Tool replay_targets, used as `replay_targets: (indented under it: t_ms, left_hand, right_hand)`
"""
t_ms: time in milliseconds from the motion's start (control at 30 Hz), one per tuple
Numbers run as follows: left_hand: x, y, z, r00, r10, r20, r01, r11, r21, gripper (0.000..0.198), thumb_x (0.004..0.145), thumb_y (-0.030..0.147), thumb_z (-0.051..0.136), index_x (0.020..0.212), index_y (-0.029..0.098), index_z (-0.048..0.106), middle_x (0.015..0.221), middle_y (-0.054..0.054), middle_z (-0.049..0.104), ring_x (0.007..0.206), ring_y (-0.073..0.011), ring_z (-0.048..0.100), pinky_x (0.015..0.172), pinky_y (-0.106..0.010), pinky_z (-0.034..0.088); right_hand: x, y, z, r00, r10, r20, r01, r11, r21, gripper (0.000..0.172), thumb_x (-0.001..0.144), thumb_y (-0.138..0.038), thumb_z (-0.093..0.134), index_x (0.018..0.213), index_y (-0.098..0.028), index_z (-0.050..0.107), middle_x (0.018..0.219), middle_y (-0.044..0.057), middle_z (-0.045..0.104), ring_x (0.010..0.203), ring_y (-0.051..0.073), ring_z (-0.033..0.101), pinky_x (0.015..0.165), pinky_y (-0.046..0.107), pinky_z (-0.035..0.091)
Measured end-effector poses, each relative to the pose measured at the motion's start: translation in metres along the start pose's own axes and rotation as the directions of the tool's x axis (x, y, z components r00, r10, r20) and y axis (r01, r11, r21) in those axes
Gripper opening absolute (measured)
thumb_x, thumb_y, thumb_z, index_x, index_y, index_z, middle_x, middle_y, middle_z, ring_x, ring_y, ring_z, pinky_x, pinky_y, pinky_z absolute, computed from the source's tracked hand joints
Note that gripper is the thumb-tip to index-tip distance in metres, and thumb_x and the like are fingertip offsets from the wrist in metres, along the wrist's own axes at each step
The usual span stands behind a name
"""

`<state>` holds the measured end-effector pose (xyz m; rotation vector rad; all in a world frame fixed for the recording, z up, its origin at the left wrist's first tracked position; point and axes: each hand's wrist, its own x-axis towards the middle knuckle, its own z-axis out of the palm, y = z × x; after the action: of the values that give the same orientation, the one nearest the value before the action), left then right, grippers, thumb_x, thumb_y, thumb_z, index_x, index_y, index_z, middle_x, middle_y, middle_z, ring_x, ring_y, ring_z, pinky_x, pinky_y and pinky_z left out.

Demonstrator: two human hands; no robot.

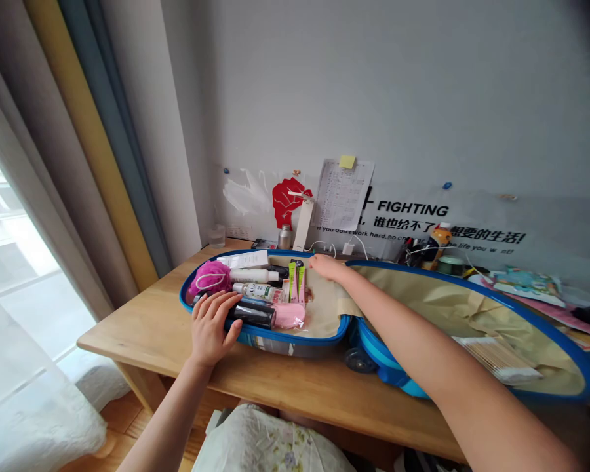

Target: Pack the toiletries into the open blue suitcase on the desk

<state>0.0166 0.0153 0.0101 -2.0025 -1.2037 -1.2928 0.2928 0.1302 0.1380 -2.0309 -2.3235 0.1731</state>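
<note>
1 open suitcase (324, 318), both hands at its L half. L hand (214, 328): fingers spread loosely over near rim, 1 black bottle (258, 316) beside, 1 pink puff (212, 275) beyond. R hand (327, 266) at far rim (grip: can't tell), 2 tubes (301, 284) left of its fingers.

Case (327, 314) on table (142, 321) before me. In left half: pouf (210, 280) left, bottles (255, 290) right of it. Swabs (504, 359) in right half.
</note>
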Motion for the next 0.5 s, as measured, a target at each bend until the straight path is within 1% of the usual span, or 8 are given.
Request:
replay_targets:
  t_ms: [67, 133, 200, 267, 400, 500]
  left_hand:
    - [-0.001, 0.000, 0.000, 1.000, -0.011, 0.006, 0.011, 1.000, -0.004, 0.040, 0.093, 0.043, 0.040, 0.119, 0.021, 0.062, 0.118, -0.008, 0.069, 0.113, -0.0264, 0.059, 0.105, -0.043, 0.033]
    - [-0.001, -0.001, 0.001, 1.000, -0.014, 0.010, 0.014, 1.000, -0.005, 0.040, 0.093, 0.043, 0.040, 0.120, 0.022, 0.062, 0.118, -0.008, 0.068, 0.114, -0.0264, 0.058, 0.106, -0.044, 0.032]
    - [-0.001, -0.001, 0.001, 1.000, -0.011, 0.009, 0.011, 1.000, -0.003, 0.040, 0.093, 0.043, 0.040, 0.120, 0.022, 0.062, 0.118, -0.008, 0.069, 0.113, -0.0265, 0.058, 0.106, -0.044, 0.032]
    - [-0.001, -0.001, 0.001, 1.000, -0.006, 0.005, 0.006, 1.000, 0.000, 0.040, 0.093, 0.043, 0.040, 0.119, 0.022, 0.062, 0.117, -0.008, 0.069, 0.112, -0.0265, 0.059, 0.105, -0.044, 0.033]
    - [0.000, 0.000, 0.001, 1.000, 0.005, -0.002, -0.005, 1.000, 0.001, 0.039, 0.094, 0.042, 0.040, 0.119, 0.021, 0.062, 0.116, -0.008, 0.069, 0.111, -0.0265, 0.059, 0.103, -0.043, 0.034]
    - [0.001, 0.000, 0.000, 1.000, 0.017, -0.007, -0.017, 1.000, 0.004, 0.039, 0.094, 0.042, 0.040, 0.120, 0.021, 0.061, 0.117, -0.009, 0.069, 0.112, -0.0269, 0.059, 0.103, -0.044, 0.034]
  right_hand:
    - [0.000, 0.002, -0.002, 1.000, 0.015, 0.003, -0.015, 0.995, 0.094, 0.040, 0.096, -0.030, 0.036, 0.113, -0.016, 0.069, 0.090, 0.009, 0.072, 0.063, 0.014, 0.063, 0.058, 0.023, 0.046]
    - [-0.003, 0.004, -0.002, 1.000, 0.011, 0.014, -0.013, 0.983, 0.183, 0.038, 0.095, -0.026, 0.038, 0.112, -0.017, 0.070, 0.082, 0.007, 0.072, 0.057, 0.012, 0.059, 0.056, 0.022, 0.046]
    - [-0.007, 0.005, -0.001, 1.000, -0.014, 0.025, 0.007, 0.968, 0.251, 0.035, 0.093, -0.023, 0.042, 0.110, -0.017, 0.072, 0.077, 0.004, 0.072, 0.057, 0.010, 0.058, 0.057, 0.020, 0.047]
    - [-0.010, 0.006, 0.000, 0.998, -0.048, 0.029, 0.037, 0.955, 0.295, 0.030, 0.090, -0.021, 0.049, 0.107, -0.017, 0.073, 0.077, 0.003, 0.073, 0.059, 0.008, 0.059, 0.059, 0.017, 0.047]
    - [-0.012, 0.008, -0.001, 0.996, -0.089, 0.032, 0.075, 0.952, 0.296, 0.021, 0.085, -0.027, 0.060, 0.093, -0.018, 0.077, 0.084, 0.002, 0.075, 0.065, 0.008, 0.063, 0.062, 0.016, 0.048]
    - [-0.012, 0.010, -0.001, 0.996, -0.072, 0.056, 0.059, 0.976, 0.208, 0.014, 0.079, -0.030, 0.067, 0.079, -0.021, 0.077, 0.078, 0.001, 0.076, 0.065, 0.010, 0.065, 0.060, 0.018, 0.047]
